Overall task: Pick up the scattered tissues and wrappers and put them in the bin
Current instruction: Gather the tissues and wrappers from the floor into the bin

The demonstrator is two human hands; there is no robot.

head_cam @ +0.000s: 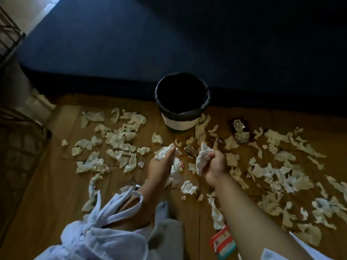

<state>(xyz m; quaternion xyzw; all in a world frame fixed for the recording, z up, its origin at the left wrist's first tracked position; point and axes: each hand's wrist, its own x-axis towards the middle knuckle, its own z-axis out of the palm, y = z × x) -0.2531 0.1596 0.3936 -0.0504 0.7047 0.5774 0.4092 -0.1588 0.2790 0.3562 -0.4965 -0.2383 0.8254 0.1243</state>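
Observation:
A white bin [178,123] with a black liner stands on the wooden floor against a dark bed edge. Several crumpled white tissues [120,139] lie scattered left and right of it. A dark brown wrapper [239,126] lies to the bin's right, and a small shiny wrapper [189,148] lies between my hands. My left hand [159,166] holds a bunch of tissues [165,152] low over the floor. My right hand [216,166] grips a wad of tissues [202,156] in a fist. Both hands are just in front of the bin.
A dark blue bed [169,44] fills the back. A metal rack [11,40] stands at the left. A red and teal packet [222,243] lies on the floor near my right arm. My foot in a white sock [163,211] is below my hands.

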